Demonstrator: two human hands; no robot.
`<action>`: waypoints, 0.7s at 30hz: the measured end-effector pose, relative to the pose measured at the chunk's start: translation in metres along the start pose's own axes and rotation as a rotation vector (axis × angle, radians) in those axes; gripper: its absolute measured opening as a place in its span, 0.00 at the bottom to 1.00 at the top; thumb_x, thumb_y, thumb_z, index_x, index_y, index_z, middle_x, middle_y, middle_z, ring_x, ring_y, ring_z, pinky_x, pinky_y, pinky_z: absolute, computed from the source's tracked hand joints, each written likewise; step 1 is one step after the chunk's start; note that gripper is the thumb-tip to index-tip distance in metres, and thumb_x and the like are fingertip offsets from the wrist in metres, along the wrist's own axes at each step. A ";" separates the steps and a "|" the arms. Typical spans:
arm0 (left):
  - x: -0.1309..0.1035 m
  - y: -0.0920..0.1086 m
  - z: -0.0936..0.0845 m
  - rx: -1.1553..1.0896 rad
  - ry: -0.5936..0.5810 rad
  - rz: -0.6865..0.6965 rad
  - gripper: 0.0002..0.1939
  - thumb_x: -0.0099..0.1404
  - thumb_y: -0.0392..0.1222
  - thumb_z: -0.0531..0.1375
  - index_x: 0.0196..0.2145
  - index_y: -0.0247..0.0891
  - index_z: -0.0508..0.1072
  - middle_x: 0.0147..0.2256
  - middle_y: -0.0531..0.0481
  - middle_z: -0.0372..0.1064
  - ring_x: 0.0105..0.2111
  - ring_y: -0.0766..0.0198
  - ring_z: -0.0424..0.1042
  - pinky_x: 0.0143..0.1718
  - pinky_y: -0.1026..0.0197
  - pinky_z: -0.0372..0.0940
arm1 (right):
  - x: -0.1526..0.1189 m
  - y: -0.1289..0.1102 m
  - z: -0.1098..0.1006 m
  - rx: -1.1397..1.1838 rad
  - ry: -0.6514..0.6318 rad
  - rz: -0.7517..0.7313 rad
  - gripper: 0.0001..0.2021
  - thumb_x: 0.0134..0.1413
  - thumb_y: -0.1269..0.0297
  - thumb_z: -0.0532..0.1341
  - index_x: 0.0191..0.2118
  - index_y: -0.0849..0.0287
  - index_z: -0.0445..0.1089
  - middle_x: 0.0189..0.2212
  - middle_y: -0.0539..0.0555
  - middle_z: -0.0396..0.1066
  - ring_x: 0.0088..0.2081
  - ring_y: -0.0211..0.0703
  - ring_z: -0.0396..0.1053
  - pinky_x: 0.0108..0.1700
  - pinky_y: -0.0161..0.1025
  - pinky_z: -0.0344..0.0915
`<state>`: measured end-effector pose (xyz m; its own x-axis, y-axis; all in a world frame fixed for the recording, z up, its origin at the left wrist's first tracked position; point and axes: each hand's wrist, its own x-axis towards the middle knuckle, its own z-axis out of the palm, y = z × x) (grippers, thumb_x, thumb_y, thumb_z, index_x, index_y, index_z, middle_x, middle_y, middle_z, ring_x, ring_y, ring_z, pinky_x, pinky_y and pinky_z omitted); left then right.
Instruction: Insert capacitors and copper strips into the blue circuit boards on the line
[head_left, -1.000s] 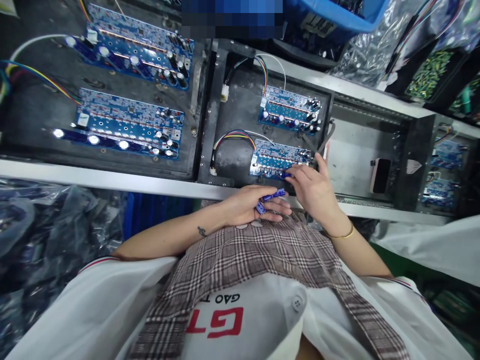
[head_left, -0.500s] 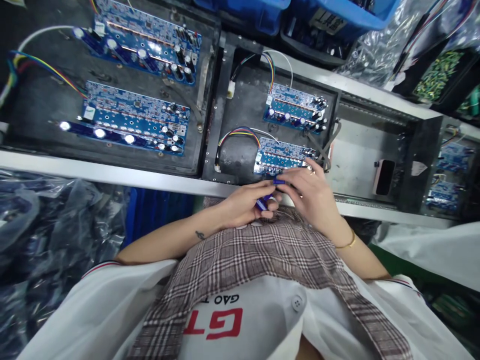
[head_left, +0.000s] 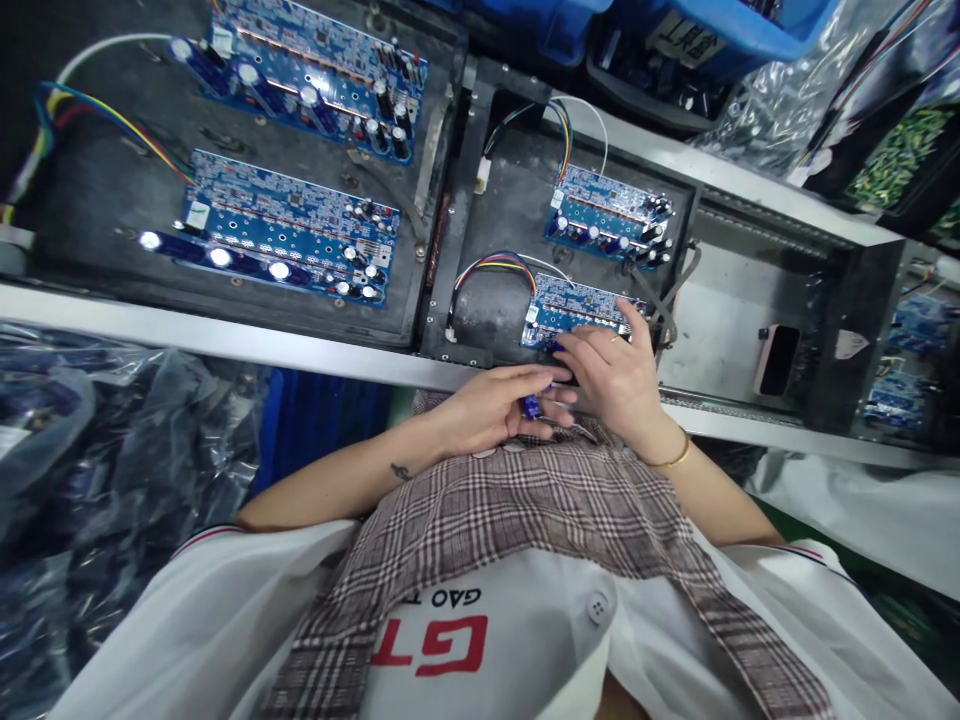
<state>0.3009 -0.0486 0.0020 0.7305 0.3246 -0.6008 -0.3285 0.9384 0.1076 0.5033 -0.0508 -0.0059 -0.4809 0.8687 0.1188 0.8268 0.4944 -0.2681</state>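
My left hand [head_left: 510, 405] is curled round blue capacitors [head_left: 532, 406] just in front of the metal rail. Over the front edge of the nearer small circuit board [head_left: 551, 308], my right hand [head_left: 611, 375] pinches a blue capacitor [head_left: 559, 346], mostly hidden by the fingers. That board lies in a black frame, with coloured wires [head_left: 495, 257] at its left end. Behind it is a similar board [head_left: 600, 215] with capacitors along its front edge.
Two larger boards with capacitors, one nearer [head_left: 285, 230] and one farther [head_left: 322, 75], lie in the left frame. A phone [head_left: 778, 360] rests in the right tray. Blue bins [head_left: 720, 40] stand behind, and a metal rail [head_left: 330, 362] runs along the front.
My right hand has moved away from my left hand, up to the front edge of the nearer small board, carrying a capacitor. The fingers of my left hand have loosened a little. The view has shifted slightly.
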 end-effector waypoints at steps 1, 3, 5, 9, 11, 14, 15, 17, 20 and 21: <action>-0.001 0.000 -0.001 0.012 -0.011 0.001 0.11 0.73 0.35 0.52 0.47 0.28 0.71 0.34 0.45 0.71 0.24 0.71 0.71 0.20 0.71 0.62 | 0.000 -0.001 -0.002 0.029 0.016 0.024 0.11 0.66 0.65 0.57 0.50 0.53 0.73 0.41 0.52 0.78 0.45 0.46 0.76 0.68 0.63 0.51; -0.001 0.001 -0.003 0.034 -0.036 -0.003 0.14 0.74 0.43 0.52 0.44 0.30 0.72 0.28 0.52 0.65 0.16 0.77 0.59 0.13 0.75 0.47 | 0.001 -0.006 -0.010 0.123 0.038 0.083 0.12 0.64 0.62 0.60 0.52 0.53 0.72 0.43 0.53 0.79 0.46 0.46 0.76 0.68 0.62 0.53; -0.002 0.001 -0.004 0.070 -0.051 -0.008 0.18 0.74 0.50 0.51 0.38 0.32 0.71 0.24 0.55 0.59 0.14 0.79 0.51 0.12 0.74 0.39 | 0.001 -0.013 -0.021 0.258 0.027 0.125 0.14 0.63 0.61 0.61 0.54 0.51 0.70 0.47 0.53 0.78 0.49 0.47 0.75 0.67 0.59 0.57; -0.001 0.002 -0.003 0.175 -0.034 -0.007 0.20 0.71 0.55 0.55 0.32 0.34 0.67 0.20 0.59 0.50 0.13 0.78 0.45 0.13 0.73 0.37 | 0.002 -0.027 -0.040 0.546 -0.144 0.178 0.19 0.64 0.61 0.60 0.59 0.50 0.66 0.53 0.54 0.74 0.52 0.46 0.73 0.57 0.49 0.69; -0.001 0.002 -0.002 0.221 -0.055 -0.015 0.19 0.70 0.55 0.57 0.34 0.35 0.69 0.20 0.60 0.48 0.13 0.78 0.44 0.13 0.73 0.37 | 0.003 -0.029 -0.040 0.664 -0.213 0.205 0.21 0.64 0.60 0.60 0.61 0.49 0.64 0.53 0.54 0.74 0.48 0.45 0.74 0.50 0.46 0.73; -0.003 0.001 -0.001 0.205 -0.097 -0.003 0.18 0.68 0.55 0.60 0.33 0.35 0.68 0.23 0.58 0.54 0.15 0.78 0.48 0.14 0.74 0.39 | 0.007 -0.027 -0.036 0.731 -0.130 0.251 0.16 0.63 0.59 0.61 0.56 0.49 0.70 0.46 0.54 0.75 0.42 0.44 0.73 0.44 0.44 0.74; -0.003 0.000 -0.002 0.183 -0.089 0.015 0.18 0.68 0.53 0.61 0.32 0.34 0.67 0.25 0.56 0.57 0.17 0.78 0.53 0.15 0.74 0.44 | 0.008 -0.025 -0.034 0.712 -0.071 0.259 0.13 0.62 0.60 0.62 0.52 0.50 0.73 0.44 0.54 0.74 0.43 0.45 0.73 0.45 0.45 0.74; -0.004 -0.002 -0.004 0.159 -0.058 0.044 0.12 0.67 0.47 0.62 0.36 0.33 0.69 0.30 0.52 0.64 0.23 0.75 0.64 0.21 0.73 0.58 | 0.011 -0.023 -0.031 0.615 0.023 0.246 0.09 0.63 0.62 0.61 0.46 0.51 0.75 0.44 0.55 0.74 0.47 0.46 0.72 0.49 0.46 0.72; -0.002 -0.005 -0.010 0.168 -0.053 0.038 0.07 0.63 0.33 0.61 0.40 0.30 0.73 0.40 0.45 0.71 0.41 0.65 0.74 0.44 0.64 0.70 | 0.016 -0.020 -0.024 0.435 0.036 0.179 0.10 0.65 0.67 0.57 0.48 0.53 0.74 0.47 0.56 0.74 0.51 0.46 0.71 0.54 0.47 0.68; -0.002 -0.006 -0.012 0.176 -0.074 0.020 0.09 0.62 0.30 0.60 0.41 0.30 0.74 0.42 0.44 0.72 0.45 0.64 0.74 0.50 0.62 0.69 | 0.017 -0.019 -0.021 0.374 0.021 0.155 0.11 0.65 0.68 0.56 0.48 0.53 0.73 0.47 0.56 0.75 0.51 0.46 0.72 0.55 0.48 0.67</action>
<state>0.2943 -0.0558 -0.0072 0.7692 0.3452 -0.5377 -0.2386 0.9358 0.2596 0.4859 -0.0450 0.0211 -0.3501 0.9342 0.0682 0.7239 0.3160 -0.6133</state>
